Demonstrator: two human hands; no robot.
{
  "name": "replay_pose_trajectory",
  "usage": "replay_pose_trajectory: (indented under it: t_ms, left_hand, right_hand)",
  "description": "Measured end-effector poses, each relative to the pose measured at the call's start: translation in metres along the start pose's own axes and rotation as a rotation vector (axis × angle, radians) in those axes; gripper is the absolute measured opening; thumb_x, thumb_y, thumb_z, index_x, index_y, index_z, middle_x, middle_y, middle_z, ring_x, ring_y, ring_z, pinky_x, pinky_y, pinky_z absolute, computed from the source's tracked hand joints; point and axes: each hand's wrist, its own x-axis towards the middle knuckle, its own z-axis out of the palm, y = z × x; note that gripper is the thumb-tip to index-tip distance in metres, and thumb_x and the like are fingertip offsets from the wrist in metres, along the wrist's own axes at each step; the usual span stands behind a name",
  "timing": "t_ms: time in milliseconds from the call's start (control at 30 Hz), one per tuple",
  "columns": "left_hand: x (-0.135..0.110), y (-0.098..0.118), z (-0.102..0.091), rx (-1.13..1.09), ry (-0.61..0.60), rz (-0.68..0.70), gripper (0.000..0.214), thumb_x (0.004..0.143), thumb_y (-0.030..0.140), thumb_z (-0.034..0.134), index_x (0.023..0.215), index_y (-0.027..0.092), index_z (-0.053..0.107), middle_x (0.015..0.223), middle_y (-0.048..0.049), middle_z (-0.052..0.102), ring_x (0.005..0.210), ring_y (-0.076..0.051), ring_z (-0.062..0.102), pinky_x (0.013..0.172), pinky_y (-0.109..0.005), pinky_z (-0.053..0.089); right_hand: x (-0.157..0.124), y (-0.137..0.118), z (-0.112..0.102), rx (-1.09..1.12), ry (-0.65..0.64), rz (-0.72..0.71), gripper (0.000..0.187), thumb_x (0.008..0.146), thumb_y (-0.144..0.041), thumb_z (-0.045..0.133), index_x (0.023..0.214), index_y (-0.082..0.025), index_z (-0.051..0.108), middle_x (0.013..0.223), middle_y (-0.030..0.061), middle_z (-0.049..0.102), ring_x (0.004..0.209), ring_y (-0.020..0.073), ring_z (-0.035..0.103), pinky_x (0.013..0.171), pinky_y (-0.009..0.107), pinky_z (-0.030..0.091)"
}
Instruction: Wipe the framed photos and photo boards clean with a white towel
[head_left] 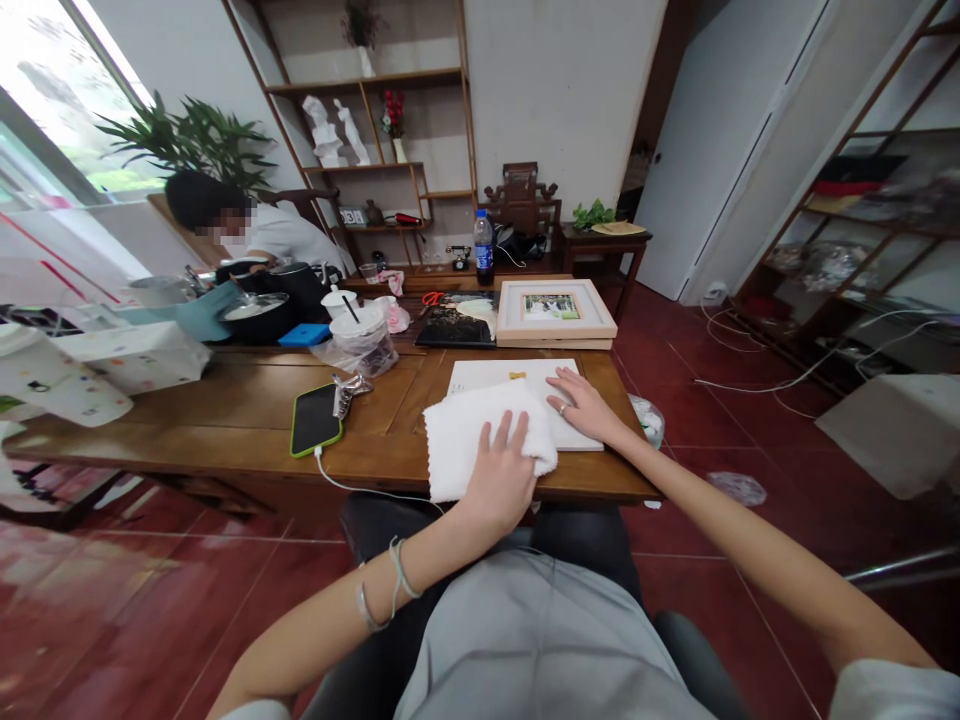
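Observation:
My left hand (504,475) lies on top of a white cloth (457,445), its visible fingers spread and pressing down; the thumb is hidden. The cloth has a scalloped edge, covers the left part of a flat white board (577,432) and hangs over the table's front edge. My right hand (581,402), wearing a ring, rests on the right side of the board with its fingers stretched out and apart. A small gold-coloured piece (517,375) shows on the board between the hands, near the far edge of the cloth.
Behind the board lie a framed picture (555,312) and a black tray (454,325). A charging phone (315,420) is to the left, its cable trailing towards my lap. Farther back stand a bagged cup (360,335) and a bottle (484,250). A person (277,235) bends at the far left.

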Motion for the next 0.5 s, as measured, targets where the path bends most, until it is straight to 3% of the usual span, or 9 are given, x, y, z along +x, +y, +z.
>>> replay_pose_trajectory:
  t_ms: [133, 367, 500]
  left_hand:
    - [0.020, -0.015, 0.004, -0.021, 0.038, -0.008, 0.029, 0.088, 0.023, 0.048, 0.106, 0.016, 0.069, 0.148, -0.0139, 0.036, 0.137, -0.036, 0.030, 0.108, -0.055, 0.030]
    - [0.098, -0.052, 0.023, -0.033, 0.065, -0.110, 0.033, 0.091, 0.029, 0.046, 0.115, 0.015, 0.065, 0.148, -0.0127, 0.037, 0.137, -0.031, 0.030, 0.109, -0.051, 0.028]
    - [0.123, -0.063, 0.032, -0.027, 0.088, -0.149, 0.033, 0.091, 0.031, 0.046, 0.114, 0.015, 0.065, 0.147, -0.0128, 0.039, 0.136, -0.032, 0.031, 0.109, -0.052, 0.026]
  right_hand:
    - [0.000, 0.000, 0.000, 0.020, 0.008, -0.005, 0.043, 0.086, -0.035, 0.053, 0.126, -0.019, 0.058, 0.144, 0.0122, 0.044, 0.137, 0.0272, 0.033, 0.113, 0.049, 0.026]
    - [-0.002, 0.003, -0.002, 0.015, -0.017, -0.020, 0.046, 0.086, -0.035, 0.054, 0.128, -0.020, 0.056, 0.146, 0.0108, 0.042, 0.138, 0.0265, 0.031, 0.114, 0.048, 0.025]
    - [-0.002, 0.001, -0.002, 0.005, -0.023, 0.003, 0.047, 0.086, -0.036, 0.053, 0.129, -0.017, 0.056, 0.147, 0.0126, 0.040, 0.139, 0.0265, 0.030, 0.114, 0.046, 0.024]
